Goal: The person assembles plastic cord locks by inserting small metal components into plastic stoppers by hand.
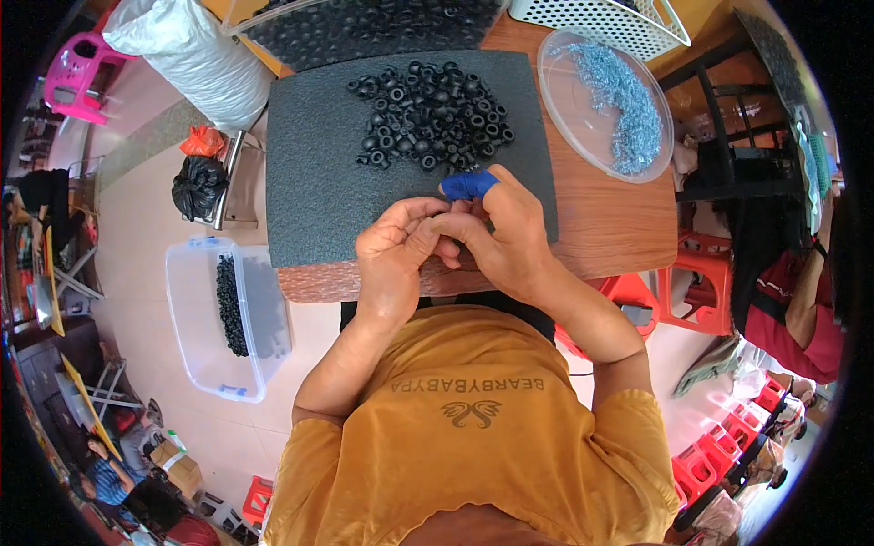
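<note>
Evidently, left hand (397,244) and right hand (506,232) met at the fingers; grip, contents and axis could not be told. Countless black parts (437,120) pointed variously on one mat (314,164).

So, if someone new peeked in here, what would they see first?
Probably the big heap of shiny black pieces on the dark mat, just beyond the left hand and right hand. The bright blue wrap on a right-hand finger stands out too. On the table's right, pale-blue bits curve across a round clear tray.
</note>
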`<action>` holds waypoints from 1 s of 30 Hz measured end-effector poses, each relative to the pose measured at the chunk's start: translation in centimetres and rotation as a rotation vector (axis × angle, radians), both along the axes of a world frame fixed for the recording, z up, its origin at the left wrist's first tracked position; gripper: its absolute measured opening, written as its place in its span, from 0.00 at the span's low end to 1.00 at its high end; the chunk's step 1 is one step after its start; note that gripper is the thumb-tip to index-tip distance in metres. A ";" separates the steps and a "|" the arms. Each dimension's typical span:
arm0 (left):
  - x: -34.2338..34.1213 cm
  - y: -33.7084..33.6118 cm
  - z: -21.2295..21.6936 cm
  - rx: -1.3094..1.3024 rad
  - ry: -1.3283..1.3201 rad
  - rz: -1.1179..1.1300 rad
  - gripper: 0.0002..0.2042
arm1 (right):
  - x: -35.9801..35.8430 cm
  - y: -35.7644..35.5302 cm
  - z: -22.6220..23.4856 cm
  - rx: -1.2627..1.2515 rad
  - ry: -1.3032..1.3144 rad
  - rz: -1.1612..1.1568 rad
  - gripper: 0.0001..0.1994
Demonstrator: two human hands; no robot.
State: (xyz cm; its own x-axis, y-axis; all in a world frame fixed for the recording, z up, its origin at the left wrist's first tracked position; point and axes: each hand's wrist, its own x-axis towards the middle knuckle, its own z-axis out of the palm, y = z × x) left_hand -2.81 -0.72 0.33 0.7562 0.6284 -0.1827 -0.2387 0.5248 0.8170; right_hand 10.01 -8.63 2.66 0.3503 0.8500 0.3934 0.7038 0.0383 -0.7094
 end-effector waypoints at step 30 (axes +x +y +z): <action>-2.2 1.7 -0.5 -0.064 -0.026 0.252 0.09 | -0.1 9.0 -1.1 0.247 -0.407 0.143 0.08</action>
